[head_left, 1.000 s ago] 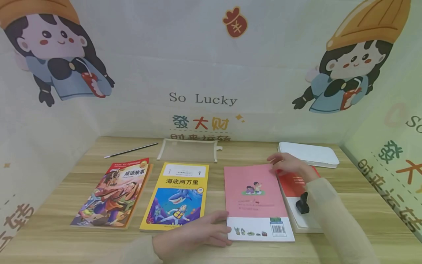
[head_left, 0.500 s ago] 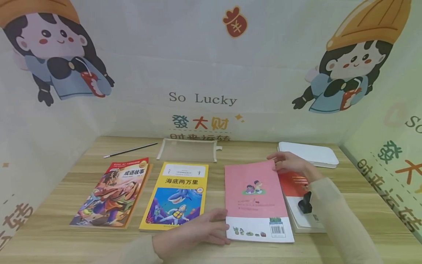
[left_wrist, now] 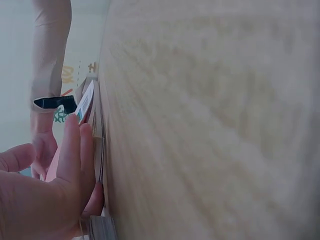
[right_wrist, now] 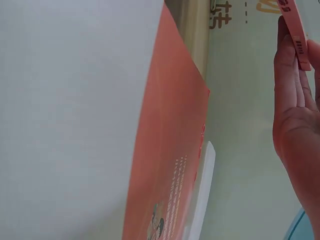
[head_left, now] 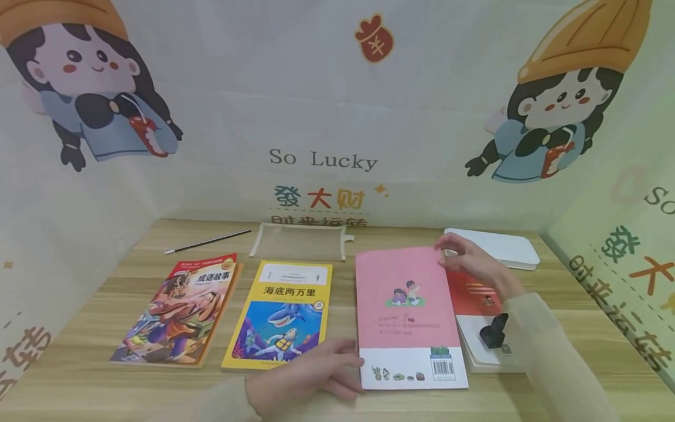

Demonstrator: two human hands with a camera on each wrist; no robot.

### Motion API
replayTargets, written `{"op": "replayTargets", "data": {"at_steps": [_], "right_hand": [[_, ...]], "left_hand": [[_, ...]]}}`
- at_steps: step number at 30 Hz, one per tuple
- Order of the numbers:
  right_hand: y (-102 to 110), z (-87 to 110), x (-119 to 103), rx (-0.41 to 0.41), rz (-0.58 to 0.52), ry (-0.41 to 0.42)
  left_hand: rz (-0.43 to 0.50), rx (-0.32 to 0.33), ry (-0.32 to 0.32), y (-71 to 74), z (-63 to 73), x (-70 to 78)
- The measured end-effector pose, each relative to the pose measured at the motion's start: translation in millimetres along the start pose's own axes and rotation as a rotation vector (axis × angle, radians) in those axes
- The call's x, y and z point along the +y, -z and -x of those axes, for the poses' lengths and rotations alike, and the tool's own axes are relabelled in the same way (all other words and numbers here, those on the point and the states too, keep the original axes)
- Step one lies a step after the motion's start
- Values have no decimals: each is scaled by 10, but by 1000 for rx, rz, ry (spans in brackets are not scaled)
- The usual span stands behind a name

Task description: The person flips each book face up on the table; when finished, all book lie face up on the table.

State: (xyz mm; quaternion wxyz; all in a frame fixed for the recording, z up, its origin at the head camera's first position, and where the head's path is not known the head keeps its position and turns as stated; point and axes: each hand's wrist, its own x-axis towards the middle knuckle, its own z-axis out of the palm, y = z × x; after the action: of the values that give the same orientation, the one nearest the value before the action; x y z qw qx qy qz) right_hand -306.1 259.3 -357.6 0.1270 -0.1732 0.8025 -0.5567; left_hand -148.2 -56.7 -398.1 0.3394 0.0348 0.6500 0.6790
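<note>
Soft, muted light here in the head view, the backdrop (head_left: 332, 105) turning greenish at right, only faint shadows on the worktop (head_left: 344, 293), slight edge stretch; and over to left wrist: dimmer, wood grain smearing out of focus!

Four paperbacks in all: one pink-and-white paperback (head_left: 403, 319), one red-and-white paperback (head_left: 474, 305), one yellow paperback (head_left: 285, 288) and one idiom-story paperback (head_left: 181, 310). One pencil (head_left: 208, 241), one mesh pouch (head_left: 297, 243) and one white case (head_left: 490, 247). One desk (head_left: 79, 375) carries these seven items. Two grips: one left grip (head_left: 316, 369) and one right grip (head_left: 477, 265), with two cream sleeves, one left sleeve (head_left: 213, 401) and one right sleeve (head_left: 559, 357). One black wrist mount (head_left: 493, 332) shows. On the backdrop (head_left: 253, 105), two large cartoon figures, one left figure (head_left: 105, 94) and one right figure (head_left: 561, 111), and one red money-bag print (head_left: 374, 38).
</note>
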Motion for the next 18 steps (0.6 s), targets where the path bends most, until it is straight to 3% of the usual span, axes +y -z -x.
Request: {"op": "replayTargets", "data": {"at_steps": [3,8,18], "right_hand": [[-7,4,-13,-2,-32,7],[-22,-12,-15,-8,-104,36],[-52,-36,1,51,-177,29]], "left_hand": [[0,7,23,5,4,-2],[23,4,9,26,9,-13],[5,17,-100,-81,3,-37]]}}
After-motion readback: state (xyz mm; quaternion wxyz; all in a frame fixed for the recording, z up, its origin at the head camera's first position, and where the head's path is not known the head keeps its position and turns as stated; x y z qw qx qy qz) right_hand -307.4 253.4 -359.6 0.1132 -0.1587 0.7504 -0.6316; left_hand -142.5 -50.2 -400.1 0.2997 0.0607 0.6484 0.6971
